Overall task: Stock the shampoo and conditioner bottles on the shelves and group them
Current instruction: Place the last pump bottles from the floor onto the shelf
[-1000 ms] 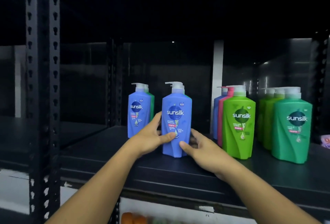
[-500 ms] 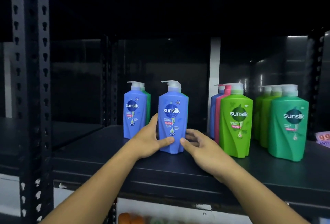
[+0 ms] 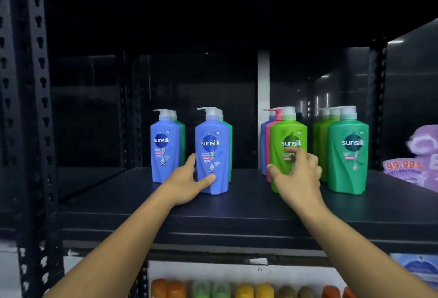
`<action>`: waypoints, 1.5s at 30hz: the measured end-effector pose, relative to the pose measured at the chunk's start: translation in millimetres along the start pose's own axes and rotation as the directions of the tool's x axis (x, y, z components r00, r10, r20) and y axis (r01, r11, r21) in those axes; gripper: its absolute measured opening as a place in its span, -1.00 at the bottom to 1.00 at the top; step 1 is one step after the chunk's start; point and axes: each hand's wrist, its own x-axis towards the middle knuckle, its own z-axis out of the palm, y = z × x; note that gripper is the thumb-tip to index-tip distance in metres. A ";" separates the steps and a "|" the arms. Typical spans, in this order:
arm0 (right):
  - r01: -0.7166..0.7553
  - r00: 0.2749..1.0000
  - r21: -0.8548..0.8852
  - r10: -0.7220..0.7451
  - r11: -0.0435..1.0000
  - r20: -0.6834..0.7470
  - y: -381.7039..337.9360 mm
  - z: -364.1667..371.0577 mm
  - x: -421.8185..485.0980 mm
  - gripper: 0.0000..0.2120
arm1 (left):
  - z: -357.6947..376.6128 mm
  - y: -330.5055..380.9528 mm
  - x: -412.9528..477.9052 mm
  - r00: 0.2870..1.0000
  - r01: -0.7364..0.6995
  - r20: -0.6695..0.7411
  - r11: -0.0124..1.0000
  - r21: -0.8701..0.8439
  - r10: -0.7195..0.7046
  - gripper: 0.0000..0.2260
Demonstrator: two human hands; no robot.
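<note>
On the black shelf point(image 3: 237, 202) a blue Sunsilk pump bottle point(image 3: 214, 155) stands upright with a green bottle right behind it. My left hand point(image 3: 187, 182) grips its lower left side, thumb across the front. My right hand point(image 3: 296, 176) hovers with spread fingers just in front of a light green Sunsilk bottle point(image 3: 288, 136); whether it touches is unclear. Pink and blue bottles stand in a row behind the light green one. Another blue bottle point(image 3: 164, 145) stands to the left, and a dark green bottle point(image 3: 348, 150) fronts a row at the right.
A black perforated upright point(image 3: 30, 108) frames the shelf on the left. Purple packaging marked 99.99% point(image 3: 417, 155) sits at the far right. Orange, green and yellow bottle caps point(image 3: 237, 289) line the shelf below. Bare shelf board lies left of the blue bottles.
My right hand has let go of the blue bottle and moved right to the light green bottle. My left hand stays on the blue bottle.
</note>
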 end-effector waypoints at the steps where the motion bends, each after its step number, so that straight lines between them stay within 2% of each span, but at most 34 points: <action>1: -0.034 0.999 -0.032 0.034 0.999 0.006 2.0 -5.3 3.4 -0.40 | 0.5 -0.9 0.7 1.000 0.002 0.002 1.000 -0.004 -0.002 -0.34; 3: -0.079 0.996 -0.070 0.081 0.994 0.032 8.9 -13.5 11.4 -0.25 | 0.9 -0.6 1.4 1.000 0.008 0.006 1.000 -0.014 -0.008 -0.35; 5: -0.133 0.984 -0.016 0.133 0.991 0.117 20.5 -16.8 20.4 -0.15 | 1.0 0.0 2.1 1.000 0.016 0.013 1.000 -0.014 -0.015 -0.34; 8: -0.212 0.958 0.153 0.175 0.965 0.227 42.1 -11.9 32.2 -0.20 | 0.9 0.6 3.0 1.000 0.013 0.023 1.000 -0.004 -0.013 -0.32; 15: -0.231 0.953 0.250 0.167 0.940 0.252 54.9 -2.2 38.7 -0.27 | 2.1 3.9 -0.5 1.000 0.008 0.021 1.000 -0.001 -0.008 -0.36; 17: -0.223 0.950 0.260 0.149 0.940 0.275 52.7 -5.1 36.5 -0.27 | 2.5 8.3 -2.7 1.000 0.013 -0.002 1.000 0.011 -0.013 -0.40; 19: -0.220 0.949 0.271 0.142 0.937 0.280 49.3 -8.9 34.1 -0.24 | 3.0 11.7 -4.5 0.993 0.040 -0.114 0.996 0.077 -0.031 -0.57; 20: -0.229 0.949 0.281 0.149 0.932 0.278 49.2 -10.4 34.5 -0.23 | 2.6 12.2 -5.3 0.981 0.067 -0.188 0.988 0.136 -0.041 -0.65; 22: -0.273 0.948 0.307 0.200 0.912 0.248 47.5 -16.6 34.3 -0.23 | 0.9 9.9 -6.6 0.948 0.120 -0.318 0.957 0.265 -0.031 -0.49; 24: -0.271 0.962 0.298 0.246 0.915 0.119 48.6 -23.9 35.2 -0.26 | -0.3 8.6 -9.6 0.935 0.139 -0.354 0.929 0.344 -0.009 -0.39; 26: -0.231 0.963 0.190 0.252 0.954 -0.094 52.4 -32.1 38.6 -0.31 | -0.8 11.9 -13.9 0.939 0.141 -0.344 0.928 0.346 -0.015 -0.38; 29: -0.320 0.895 0.057 0.321 0.946 -0.309 62.8 -48.5 50.3 -0.21 | 0.0 15.1 -13.5 0.974 0.114 -0.220 0.953 0.280 -0.052 -0.30; 32: -0.426 0.873 -0.002 0.411 0.905 -0.264 78.9 -61.1 65.4 0.01 | 0.3 14.9 -10.7 0.989 0.087 -0.135 0.968 0.235 -0.056 -0.25; 34: -0.455 0.877 -0.025 0.443 0.890 -0.184 90.0 -63.0 72.5 0.05 | -0.2 13.5 -8.5 0.989 0.077 -0.138 0.973 0.218 -0.047 -0.25; 38: -0.413 0.908 -0.070 0.405 0.908 -0.111 101.6 -61.6 76.9 -0.07 | 0.7 13.7 -7.8 0.989 0.078 -0.141 0.972 0.223 -0.047 -0.26; 45: -0.374 0.925 -0.033 0.371 0.927 -0.084 103.3 -62.3 74.3 -0.20 | 0.8 16.5 -11.1 0.988 0.103 -0.148 0.917 0.385 -0.049 -0.54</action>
